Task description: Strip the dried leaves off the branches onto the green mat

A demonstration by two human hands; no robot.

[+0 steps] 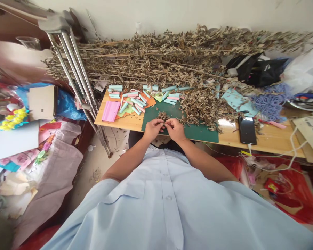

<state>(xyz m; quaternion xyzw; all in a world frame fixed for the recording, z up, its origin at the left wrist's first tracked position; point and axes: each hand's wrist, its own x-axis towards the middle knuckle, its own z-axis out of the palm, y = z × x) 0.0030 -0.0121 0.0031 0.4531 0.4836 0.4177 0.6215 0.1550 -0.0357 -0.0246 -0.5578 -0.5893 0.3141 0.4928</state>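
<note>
My left hand and my right hand meet at the near edge of a green cutting mat. Fingers on both hands are pinched together, tip to tip. A small dark bit seems to sit between them, too small to name for certain. Just beyond the fingertips lies a little heap of crumbled dried leaves. To the right, a larger pile of dried leaves covers part of the mat. Rolled paper tubes in pale blue and pink lie to the left, beside a pink folded paper.
Long dried plant stalks are stacked along the wall. A crutch leans at the table's left. On the right are a black phone with a white cable, blue yarn and a light-blue paper. Red bags lie below.
</note>
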